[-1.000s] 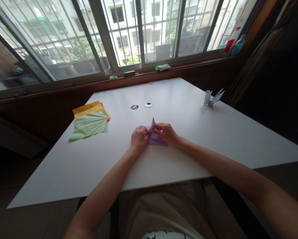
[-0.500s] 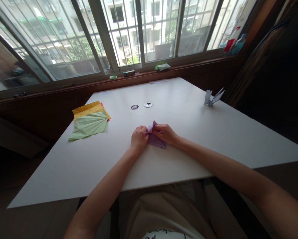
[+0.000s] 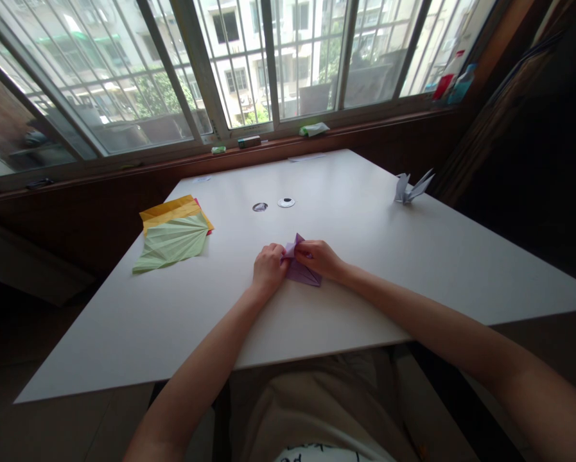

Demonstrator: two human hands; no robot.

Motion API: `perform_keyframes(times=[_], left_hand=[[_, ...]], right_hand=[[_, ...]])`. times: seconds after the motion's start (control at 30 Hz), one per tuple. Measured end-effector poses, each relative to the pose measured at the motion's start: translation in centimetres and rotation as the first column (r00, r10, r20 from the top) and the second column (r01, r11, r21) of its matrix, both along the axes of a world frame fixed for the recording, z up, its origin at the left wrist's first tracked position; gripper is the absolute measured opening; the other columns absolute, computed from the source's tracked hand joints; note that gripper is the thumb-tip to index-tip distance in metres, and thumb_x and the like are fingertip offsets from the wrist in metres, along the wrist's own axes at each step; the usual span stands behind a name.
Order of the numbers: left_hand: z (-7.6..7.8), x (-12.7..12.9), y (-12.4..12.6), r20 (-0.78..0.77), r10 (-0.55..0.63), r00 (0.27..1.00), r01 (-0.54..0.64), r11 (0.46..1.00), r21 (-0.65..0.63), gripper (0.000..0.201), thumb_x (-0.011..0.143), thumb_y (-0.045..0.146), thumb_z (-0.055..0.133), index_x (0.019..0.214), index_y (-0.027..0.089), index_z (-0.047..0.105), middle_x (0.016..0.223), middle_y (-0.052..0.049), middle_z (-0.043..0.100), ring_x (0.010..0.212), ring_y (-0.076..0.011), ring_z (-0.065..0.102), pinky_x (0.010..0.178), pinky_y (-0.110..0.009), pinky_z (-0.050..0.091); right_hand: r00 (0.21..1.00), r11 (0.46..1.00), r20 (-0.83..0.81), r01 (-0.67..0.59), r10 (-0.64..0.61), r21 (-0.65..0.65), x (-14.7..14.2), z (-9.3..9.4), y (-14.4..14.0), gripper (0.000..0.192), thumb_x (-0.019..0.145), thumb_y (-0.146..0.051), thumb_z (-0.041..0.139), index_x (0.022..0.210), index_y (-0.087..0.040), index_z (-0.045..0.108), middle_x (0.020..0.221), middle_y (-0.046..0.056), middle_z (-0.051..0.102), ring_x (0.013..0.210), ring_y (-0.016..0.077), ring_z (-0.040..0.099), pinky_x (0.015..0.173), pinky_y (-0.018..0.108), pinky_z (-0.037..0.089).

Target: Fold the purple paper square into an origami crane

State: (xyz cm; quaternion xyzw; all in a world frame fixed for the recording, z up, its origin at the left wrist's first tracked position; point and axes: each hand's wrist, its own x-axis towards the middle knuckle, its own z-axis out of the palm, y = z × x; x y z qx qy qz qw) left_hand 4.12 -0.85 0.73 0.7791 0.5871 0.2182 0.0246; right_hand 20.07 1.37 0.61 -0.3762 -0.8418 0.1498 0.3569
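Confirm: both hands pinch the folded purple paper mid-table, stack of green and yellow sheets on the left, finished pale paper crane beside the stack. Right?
One thing is off. The finished pale paper crane is not beside the stack of green and yellow sheets; it stands apart at the far right edge of the white table. The head view shows it. The left hand and right hand do pinch the folded purple paper.

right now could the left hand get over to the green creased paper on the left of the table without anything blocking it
Probably yes. The left hand rests on the purple folded paper, and only bare white table lies between it and the green creased paper. It would have to let go of the purple piece first.
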Motion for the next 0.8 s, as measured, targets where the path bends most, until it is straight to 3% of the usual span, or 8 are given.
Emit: perform_keyframes(times=[0.8], left_hand=[[-0.03, -0.09, 0.05, -0.040, -0.038, 0.998, 0.038, 0.999, 0.004, 0.011, 0.078, 0.018, 0.049, 0.088, 0.020, 0.055, 0.094, -0.004, 0.060, 0.092, -0.0186, 0.051, 0.079, -0.029, 0.042]], right_hand=[[0.998, 1.000, 0.053, -0.017, 0.016, 0.003, -0.06, 0.19, -0.17, 0.018, 0.075, -0.014, 0.047, 0.059, -0.016, 0.053, 0.056, -0.001, 0.052, 0.051, 0.0071, 0.042, 0.052, 0.018, 0.031]])
